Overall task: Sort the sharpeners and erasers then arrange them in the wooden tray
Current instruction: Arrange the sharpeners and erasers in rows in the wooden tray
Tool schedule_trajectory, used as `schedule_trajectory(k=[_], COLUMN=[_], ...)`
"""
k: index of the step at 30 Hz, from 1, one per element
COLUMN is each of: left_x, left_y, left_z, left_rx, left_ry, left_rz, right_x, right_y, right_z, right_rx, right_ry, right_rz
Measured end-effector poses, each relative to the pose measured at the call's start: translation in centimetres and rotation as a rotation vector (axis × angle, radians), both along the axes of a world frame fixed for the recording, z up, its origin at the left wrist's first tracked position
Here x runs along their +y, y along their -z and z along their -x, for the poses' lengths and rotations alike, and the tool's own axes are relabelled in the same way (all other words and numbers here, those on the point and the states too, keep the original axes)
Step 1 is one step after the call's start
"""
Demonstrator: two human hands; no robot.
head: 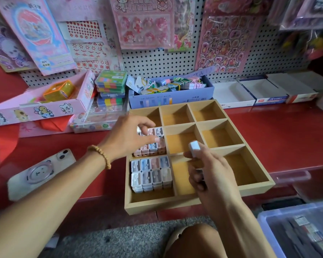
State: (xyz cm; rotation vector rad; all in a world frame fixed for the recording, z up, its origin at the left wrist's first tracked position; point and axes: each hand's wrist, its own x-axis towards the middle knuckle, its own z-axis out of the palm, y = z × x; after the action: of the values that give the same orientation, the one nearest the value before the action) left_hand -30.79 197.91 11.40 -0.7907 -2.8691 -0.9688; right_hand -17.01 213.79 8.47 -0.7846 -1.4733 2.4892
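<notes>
A wooden tray with nine compartments lies on the red shelf. Its near-left compartment holds several pastel sharpeners in neat rows. More sharpeners fill the middle-left compartment. Over that compartment my left hand curls its fingers round a small whitish sharpener. My right hand hovers over the near-middle compartment and pinches a white sharpener between its fingertips; a few more pieces seem tucked in its palm. The other compartments show bare bottoms.
A phone lies left of the tray. Behind the tray stand a blue box of stationery, stacked colourful cases, a pink box and white cartons. A clear plastic bin sits at lower right. Pegboard with sticker packs rises behind.
</notes>
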Motion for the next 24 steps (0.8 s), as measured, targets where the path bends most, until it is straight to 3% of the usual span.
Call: schedule_trajectory(k=[4,10,17,24], left_x=[1.0,1.8,1.6,1.2], left_y=[0.2,0.7,0.4,-0.1], left_z=[-3.3,-4.6,-4.9,-4.8], left_rx=[0.084,0.239,0.014,0.076], left_ry=[0.193,0.318,0.275,0.272], left_rz=[-0.136,-0.159,-0.263,-0.167], right_x=[-0.5,-1.1,-1.0,-1.1], right_y=[-0.1,-0.7,-0.5,-0.5], right_z=[-0.1,-0.1,0.0,0.4], right_rx=[0.034,0.070,0.050,0.021], right_ry=[-0.107,-0.074,-0.019,-0.026], right_rz=[-0.177,-0.133,-0.038,-0.100])
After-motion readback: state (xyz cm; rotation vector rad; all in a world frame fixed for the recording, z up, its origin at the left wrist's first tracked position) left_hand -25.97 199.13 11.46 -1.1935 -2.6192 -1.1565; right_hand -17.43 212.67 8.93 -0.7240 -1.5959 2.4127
